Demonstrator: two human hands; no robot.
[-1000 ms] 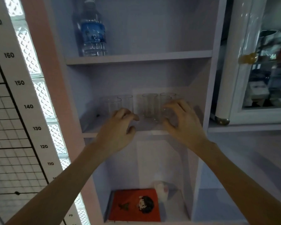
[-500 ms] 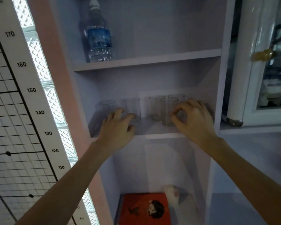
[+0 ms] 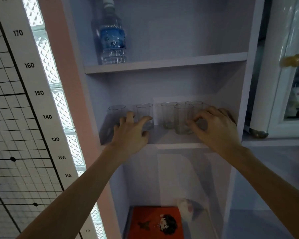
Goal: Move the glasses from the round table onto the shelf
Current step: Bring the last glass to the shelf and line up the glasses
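Several clear drinking glasses stand upright on the middle shelf [image 3: 162, 136] of a pale cabinet. Two stand apart at the left [image 3: 116, 112] [image 3: 144, 111], and three cluster at the right, with the front glass [image 3: 182, 119] nearest the edge. My left hand [image 3: 130, 133] hovers with fingers spread in front of the two left glasses and holds nothing. My right hand [image 3: 214, 125] rests at the shelf's right end, its curled fingertips just beside the front glass and not around it. Anything behind that hand is hidden.
A water bottle [image 3: 113, 37] stands on the shelf above. An orange-red book [image 3: 155, 223] and a small white object [image 3: 185, 208] lie on the shelf below. A height chart [image 3: 24, 100] and glass blocks [image 3: 47, 54] are at left, a white glass-door cabinet [image 3: 283, 80] at right.
My right fingers have come off the front glass and now sit just to its right. My left fingers have spread wider. The view has drawn closer to the shelf.
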